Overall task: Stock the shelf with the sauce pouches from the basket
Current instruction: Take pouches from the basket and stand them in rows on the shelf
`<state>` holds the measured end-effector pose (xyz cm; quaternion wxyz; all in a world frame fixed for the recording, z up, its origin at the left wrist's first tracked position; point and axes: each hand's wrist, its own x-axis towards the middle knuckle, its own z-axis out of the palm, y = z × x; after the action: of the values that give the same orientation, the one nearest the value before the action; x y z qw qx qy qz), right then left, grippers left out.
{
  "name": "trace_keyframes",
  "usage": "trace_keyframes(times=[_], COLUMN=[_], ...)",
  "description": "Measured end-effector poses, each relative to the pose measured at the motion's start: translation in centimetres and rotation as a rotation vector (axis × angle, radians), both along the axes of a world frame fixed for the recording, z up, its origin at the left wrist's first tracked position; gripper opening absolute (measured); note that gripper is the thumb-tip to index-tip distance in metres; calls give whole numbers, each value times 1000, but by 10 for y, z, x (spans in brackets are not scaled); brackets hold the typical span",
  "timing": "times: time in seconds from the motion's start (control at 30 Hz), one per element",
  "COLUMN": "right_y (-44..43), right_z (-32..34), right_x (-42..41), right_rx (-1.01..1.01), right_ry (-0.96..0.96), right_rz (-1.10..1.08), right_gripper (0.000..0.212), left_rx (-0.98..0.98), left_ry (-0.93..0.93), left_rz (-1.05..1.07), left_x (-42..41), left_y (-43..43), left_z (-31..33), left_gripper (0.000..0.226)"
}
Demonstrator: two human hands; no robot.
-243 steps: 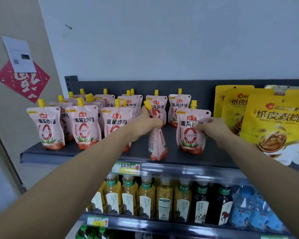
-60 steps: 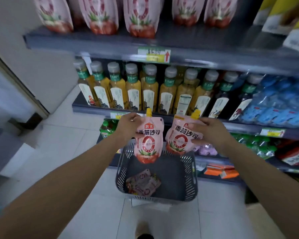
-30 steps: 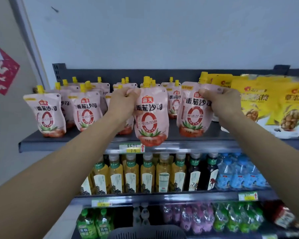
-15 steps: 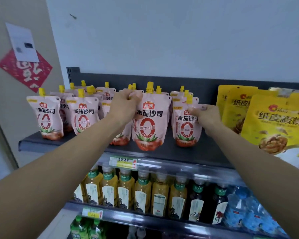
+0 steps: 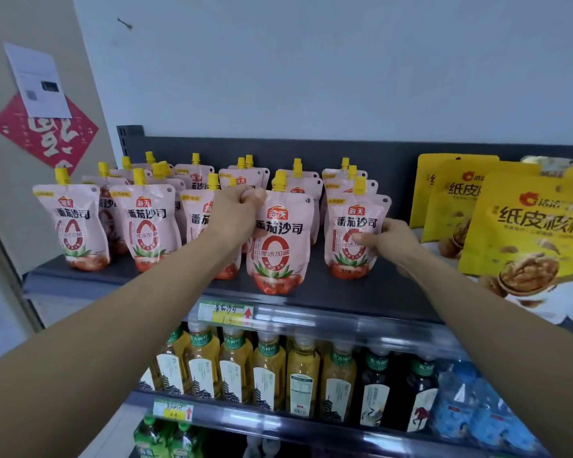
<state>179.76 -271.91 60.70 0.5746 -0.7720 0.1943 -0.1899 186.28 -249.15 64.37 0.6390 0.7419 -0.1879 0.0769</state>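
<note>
Two pouches are in hand at the top shelf (image 5: 344, 292). The left hand (image 5: 237, 209) is closed in a fist round the top left corner of the front pouch (image 5: 280, 246), just beside its yellow spout. That pouch is upright, its base down at the board near the front edge; I cannot tell whether it bears its own weight. The right hand (image 5: 389, 241) pinches the right edge of the right pouch (image 5: 353, 239), thumb on the printed face, fingers curled behind. This pouch stands upright on the shelf, a little further back, in front of a file of others.

More pouches (image 5: 143, 223) stand in rows to the left and behind, all pink with yellow caps. Yellow bags (image 5: 523, 233) lean at the right end of the same shelf, just beside the right hand. A price tag (image 5: 227, 314) sits on the front rail below the front pouch. Bottles (image 5: 268, 371) line the shelf underneath.
</note>
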Motion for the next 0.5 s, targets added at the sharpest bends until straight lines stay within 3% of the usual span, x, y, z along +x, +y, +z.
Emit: trace_keyframes(times=[0.13,0.27,0.5], right_y=[-2,-5,4], right_z=[-3,-7,4], right_x=[-1,-7,-21], right_rx=[-58,-251,-406], right_ry=[17,-71,-123], right_rz=[-10,-266,-352], right_gripper=[41,54,41], left_rx=[-13,2,34], left_ry=[29,57,109], left_rz=[-9,-33,10], left_x=[7,15,46], left_y=[-7,-18,-36], left_z=[-1,-2,-5], left_gripper=[29,25,30])
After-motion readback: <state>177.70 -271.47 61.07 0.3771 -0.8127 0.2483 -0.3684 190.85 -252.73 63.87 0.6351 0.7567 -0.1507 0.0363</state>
